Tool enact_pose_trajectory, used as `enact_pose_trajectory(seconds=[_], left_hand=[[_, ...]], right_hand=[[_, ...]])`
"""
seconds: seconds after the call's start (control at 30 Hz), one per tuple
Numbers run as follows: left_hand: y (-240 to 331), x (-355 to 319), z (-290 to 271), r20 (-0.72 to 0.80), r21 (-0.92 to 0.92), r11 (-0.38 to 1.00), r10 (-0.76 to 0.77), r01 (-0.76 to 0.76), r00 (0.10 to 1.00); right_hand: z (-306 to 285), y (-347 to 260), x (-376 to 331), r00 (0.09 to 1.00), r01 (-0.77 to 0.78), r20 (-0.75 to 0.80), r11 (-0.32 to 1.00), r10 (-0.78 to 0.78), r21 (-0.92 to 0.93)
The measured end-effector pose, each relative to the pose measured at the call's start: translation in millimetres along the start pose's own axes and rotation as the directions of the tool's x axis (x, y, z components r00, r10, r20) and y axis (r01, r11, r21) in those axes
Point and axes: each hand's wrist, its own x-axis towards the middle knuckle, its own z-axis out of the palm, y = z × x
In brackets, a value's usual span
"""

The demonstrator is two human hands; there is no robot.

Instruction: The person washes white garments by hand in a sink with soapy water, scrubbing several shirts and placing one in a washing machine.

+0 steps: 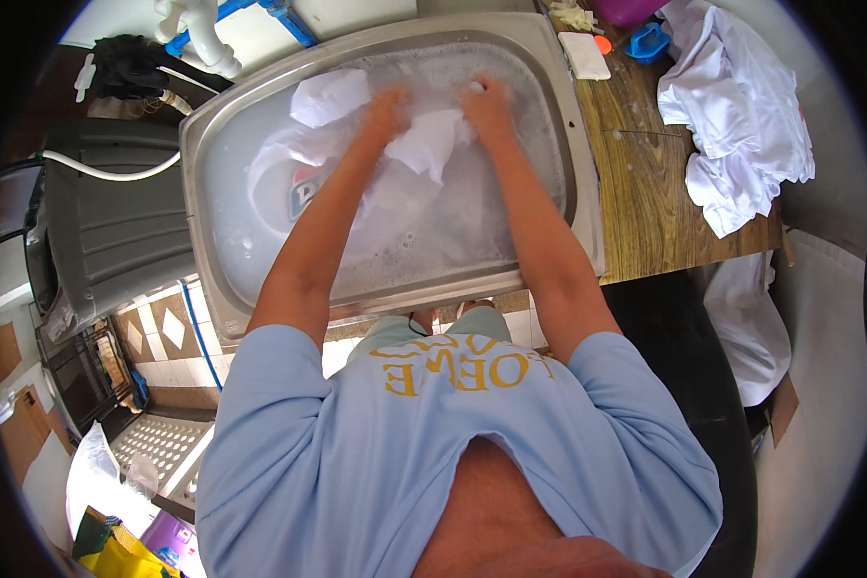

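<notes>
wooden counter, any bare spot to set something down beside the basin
Bare wood lies on the wooden counter between the metal basin and the heap of white clothes. The far end is crowded by a white soap bar and blue brush.

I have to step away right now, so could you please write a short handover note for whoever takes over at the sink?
Left hand and right hand: both gripping the white garment in the soapy water of the metal sink.
Done: garment wet, water sudsy.
On the wooden counter, right of the sink: a pile of white clothes, a white soap bar, a blue brush.
Left: the pile appears dry, not yet washed.
</notes>
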Motion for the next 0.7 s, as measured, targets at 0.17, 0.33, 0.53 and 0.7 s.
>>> enact_pose_trajectory(seconds=[0.17, 0.33, 0.53, 0.7], left_hand=[[36.1, 52.8, -32.7, 0.393, -0.623, 0.59, -0.333, 0.514, 0.857], [157.7, 67.7, -21.7, 0.204, -0.716, 0.687, 0.029, 0.129, 0.979], [138.3, 52.9, 24.6, -0.012, -0.152, 0.95, 0.274, -0.273, 0.962], [115.4, 89.2, 9.4, 0.222, -0.432, 0.886, -0.077, 0.169, 0.972]], right_hand=[[-29.6, -27.0, -5.1, 0.864, -0.493, 0.456, 0.18, 0.213, 0.851], [-11.5, 4.4, -6.8, 0.921, -0.168, 0.247, 0.265, -0.302, 0.949], [-8.3, -22.2, -27.1, 0.893, -0.448, 0.439, -0.09, -0.104, 0.89], [-11.7, -49.3, -26.2, 0.872, -0.447, 0.412, 0.084, 0.265, 0.891]])
